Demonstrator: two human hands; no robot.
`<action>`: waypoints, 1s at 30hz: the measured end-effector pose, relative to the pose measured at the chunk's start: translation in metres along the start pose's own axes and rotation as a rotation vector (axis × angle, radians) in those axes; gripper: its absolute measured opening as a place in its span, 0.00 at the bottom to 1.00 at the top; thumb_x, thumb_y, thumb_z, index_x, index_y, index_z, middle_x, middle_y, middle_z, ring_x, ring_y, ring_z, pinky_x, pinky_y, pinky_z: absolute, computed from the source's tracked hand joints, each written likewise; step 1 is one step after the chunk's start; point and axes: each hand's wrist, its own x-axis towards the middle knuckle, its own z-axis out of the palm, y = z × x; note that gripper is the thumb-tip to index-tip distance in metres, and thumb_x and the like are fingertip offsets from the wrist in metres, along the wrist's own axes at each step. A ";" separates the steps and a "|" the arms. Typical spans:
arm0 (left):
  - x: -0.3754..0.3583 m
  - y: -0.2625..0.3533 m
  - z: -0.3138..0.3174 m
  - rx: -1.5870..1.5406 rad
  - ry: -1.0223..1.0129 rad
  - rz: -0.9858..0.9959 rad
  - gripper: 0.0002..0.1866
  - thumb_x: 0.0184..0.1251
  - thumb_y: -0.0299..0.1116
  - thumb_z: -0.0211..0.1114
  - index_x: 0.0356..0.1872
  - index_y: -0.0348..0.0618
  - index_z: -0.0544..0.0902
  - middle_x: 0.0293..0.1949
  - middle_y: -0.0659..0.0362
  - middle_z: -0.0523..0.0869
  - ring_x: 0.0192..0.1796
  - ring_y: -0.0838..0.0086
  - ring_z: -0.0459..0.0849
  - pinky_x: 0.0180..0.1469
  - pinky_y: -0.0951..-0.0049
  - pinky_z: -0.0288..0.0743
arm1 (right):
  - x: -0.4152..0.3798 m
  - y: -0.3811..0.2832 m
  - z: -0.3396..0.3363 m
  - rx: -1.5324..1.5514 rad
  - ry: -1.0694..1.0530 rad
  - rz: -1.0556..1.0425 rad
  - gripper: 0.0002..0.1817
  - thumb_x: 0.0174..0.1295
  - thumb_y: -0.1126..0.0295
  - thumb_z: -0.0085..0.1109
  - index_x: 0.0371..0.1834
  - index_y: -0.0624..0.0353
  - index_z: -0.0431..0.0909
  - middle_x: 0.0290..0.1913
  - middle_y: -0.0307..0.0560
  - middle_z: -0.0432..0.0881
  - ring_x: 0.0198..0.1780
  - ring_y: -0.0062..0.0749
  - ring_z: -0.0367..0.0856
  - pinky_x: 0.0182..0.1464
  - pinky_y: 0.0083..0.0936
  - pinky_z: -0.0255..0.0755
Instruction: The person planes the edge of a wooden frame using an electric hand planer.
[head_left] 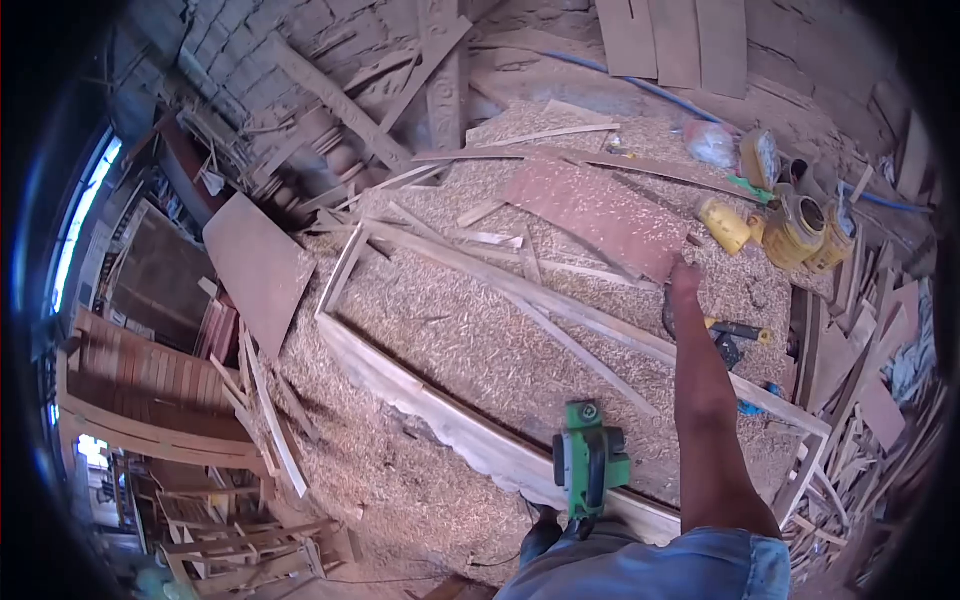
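My right hand (685, 277) reaches far out over the shavings, its fingers closed at the near right corner of a reddish plywood sheet (600, 212). Wood shavings are scattered over the sheet. Below my arm lies a long wooden frame (430, 385) with a wavy-edged front rail. A green electric planer (590, 460) rests at that front rail, close to my body. Beside my forearm is a yellow-and-black tool (740, 330), partly hidden. My left hand is out of sight.
Yellow containers (795, 230) stand at the right, near a clear plastic bag (710, 143). A blue hose (640, 88) runs along the back. Scrap wood (890, 370) is heaped at the right edge. A slatted wooden bench (160, 390) and a brown panel (258, 268) are at the left.
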 end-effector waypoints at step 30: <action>0.006 0.164 0.057 0.032 -0.013 0.014 0.28 0.75 0.54 0.60 0.52 0.35 0.85 0.44 0.46 0.89 0.50 0.60 0.88 0.54 0.55 0.81 | -0.266 -0.088 -0.065 -1.158 -1.037 -0.781 0.11 0.67 0.73 0.57 0.52 0.59 0.77 0.60 0.57 0.80 0.45 0.55 0.89 0.48 0.43 0.86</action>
